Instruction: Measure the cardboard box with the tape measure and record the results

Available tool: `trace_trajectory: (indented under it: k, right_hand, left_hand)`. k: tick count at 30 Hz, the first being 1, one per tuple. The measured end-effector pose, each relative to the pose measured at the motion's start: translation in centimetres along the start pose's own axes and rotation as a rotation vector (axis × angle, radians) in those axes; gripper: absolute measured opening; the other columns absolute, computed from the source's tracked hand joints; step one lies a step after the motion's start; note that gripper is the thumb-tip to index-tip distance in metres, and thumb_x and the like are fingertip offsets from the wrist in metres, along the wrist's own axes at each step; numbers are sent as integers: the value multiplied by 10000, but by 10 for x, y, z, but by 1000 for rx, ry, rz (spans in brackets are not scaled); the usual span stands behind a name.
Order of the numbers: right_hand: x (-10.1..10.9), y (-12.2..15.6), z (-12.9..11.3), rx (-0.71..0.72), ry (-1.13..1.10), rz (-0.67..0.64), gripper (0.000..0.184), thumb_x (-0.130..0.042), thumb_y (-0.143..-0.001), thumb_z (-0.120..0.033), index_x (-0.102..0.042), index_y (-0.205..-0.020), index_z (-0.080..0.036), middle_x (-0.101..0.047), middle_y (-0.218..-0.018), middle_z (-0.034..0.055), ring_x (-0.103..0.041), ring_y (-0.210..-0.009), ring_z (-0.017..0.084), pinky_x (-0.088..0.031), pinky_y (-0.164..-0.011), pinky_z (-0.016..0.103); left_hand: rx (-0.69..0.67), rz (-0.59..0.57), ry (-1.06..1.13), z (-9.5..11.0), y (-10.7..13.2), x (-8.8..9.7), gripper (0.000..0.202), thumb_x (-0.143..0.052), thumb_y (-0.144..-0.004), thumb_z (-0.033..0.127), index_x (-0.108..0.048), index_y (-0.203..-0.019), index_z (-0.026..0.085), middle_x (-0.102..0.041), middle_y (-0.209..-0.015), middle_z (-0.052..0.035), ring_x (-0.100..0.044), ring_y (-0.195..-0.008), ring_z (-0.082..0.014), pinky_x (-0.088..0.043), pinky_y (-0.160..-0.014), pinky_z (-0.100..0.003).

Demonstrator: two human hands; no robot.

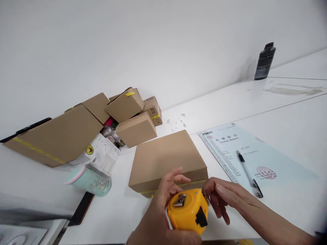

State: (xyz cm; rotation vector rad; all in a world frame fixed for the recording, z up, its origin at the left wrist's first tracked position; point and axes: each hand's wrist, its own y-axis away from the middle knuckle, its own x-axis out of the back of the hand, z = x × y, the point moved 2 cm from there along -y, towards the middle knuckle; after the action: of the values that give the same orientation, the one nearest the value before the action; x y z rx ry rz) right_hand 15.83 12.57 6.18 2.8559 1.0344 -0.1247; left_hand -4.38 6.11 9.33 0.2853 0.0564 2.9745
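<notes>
A yellow tape measure [187, 209] with a black button sits in my left hand [160, 217], whose thumb and fingers wrap round its case. On the case's right side, my right hand [227, 195] has thumb and forefinger closed at the metal end of the tape. Its other fingers hang loosely below. Just beyond both hands lies a closed brown cardboard box [166, 156], its near face partly hidden by my left hand. To the right, a pen [249, 173] rests on a printed report [230, 149].
Several cardboard boxes [136, 129] are piled at the back left, with a white carton [104, 154] before them. A mint tumbler [92, 180] stands near the table's left edge. A dark bottle [265, 61] is by the wall at far right.
</notes>
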Motion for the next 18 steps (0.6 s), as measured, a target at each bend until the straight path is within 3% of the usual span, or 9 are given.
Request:
trace_trajectory:
  k: [2,4,8,11,14,18]
  right_hand:
    - [4,-2,3,-1,-113,-14,520,-475,-937,-729,-630,-820,-246,-566,-715,21,-534,-635,185,-505,-609,343]
    - [18,-8,3,51,-220,46,483,-474,-956,-694,-619,-832,-250,-526,-683,9,-469,-593,172,-463,-557,324]
    - [62,-37,-2,117,-311,300,421,-635,-902,-625,-575,-739,-242,-417,-632,-23,-318,-548,140,-339,-482,295]
    - [84,-70,-1,55,-324,344,420,-758,-813,-596,-579,-739,-223,-448,-695,-22,-317,-571,123,-303,-477,276]
    - [86,-100,6,31,-311,353,458,-791,-767,-606,-563,-711,-212,-467,-704,-25,-327,-583,116,-286,-485,266]
    - [72,-120,13,4,-211,359,535,-738,-788,-658,-492,-620,-213,-431,-656,-35,-315,-581,115,-278,-511,271]
  left_hand:
    - [2,30,23,0,3,12,1060,-776,-538,18,-462,-1452,454,-552,-1412,-41,-651,-1026,-223,-583,-745,-282]
    - [-40,96,49,3,5,35,988,-791,-565,91,-485,-1446,416,-554,-1424,-55,-656,-1012,-231,-581,-734,-287]
    - [-139,371,-40,17,0,111,750,-839,-688,387,-552,-1372,276,-630,-1312,-103,-682,-932,-252,-587,-741,-337]
    - [-62,536,-51,20,-9,168,693,-798,-744,502,-576,-1338,222,-672,-1271,-90,-692,-994,-261,-567,-806,-324]
    - [30,563,-47,11,-20,203,688,-811,-720,532,-622,-1278,176,-729,-1144,-79,-708,-920,-248,-547,-769,-301]
    - [73,569,-26,-11,-26,225,623,-793,-741,528,-670,-1216,144,-761,-1016,-72,-710,-865,-245,-526,-696,-289]
